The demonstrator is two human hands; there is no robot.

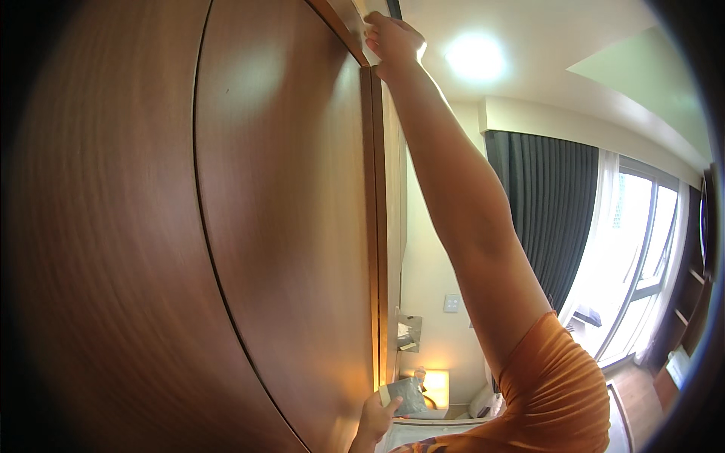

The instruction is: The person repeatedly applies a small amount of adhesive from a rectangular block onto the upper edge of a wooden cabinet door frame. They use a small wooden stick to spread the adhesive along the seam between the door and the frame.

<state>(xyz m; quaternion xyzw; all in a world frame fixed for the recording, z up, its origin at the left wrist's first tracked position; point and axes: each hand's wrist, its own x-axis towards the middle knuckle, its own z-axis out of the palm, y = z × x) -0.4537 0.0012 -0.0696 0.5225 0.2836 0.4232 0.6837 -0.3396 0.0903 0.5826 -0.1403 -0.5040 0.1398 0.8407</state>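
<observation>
My right hand [394,44] is raised high on an outstretched arm, at the top edge of a brown wooden wardrobe [279,189]. Its fingers are curled in by the frame there; whatever they may hold is too small or hidden to make out. Low down, beside the wardrobe's lower right edge, my left hand [374,417] grips a flat grey, crinkled packet [408,396] with a pale yellow strip along one side. The thumb lies across the packet's near end.
Behind the arm hang dark pleated curtains [540,208] beside a bright window [638,249]. A lit lamp [436,386] glows beyond the packet. A wall switch [451,303] and a ceiling light [476,57] also show. Dark shelving stands at the far right.
</observation>
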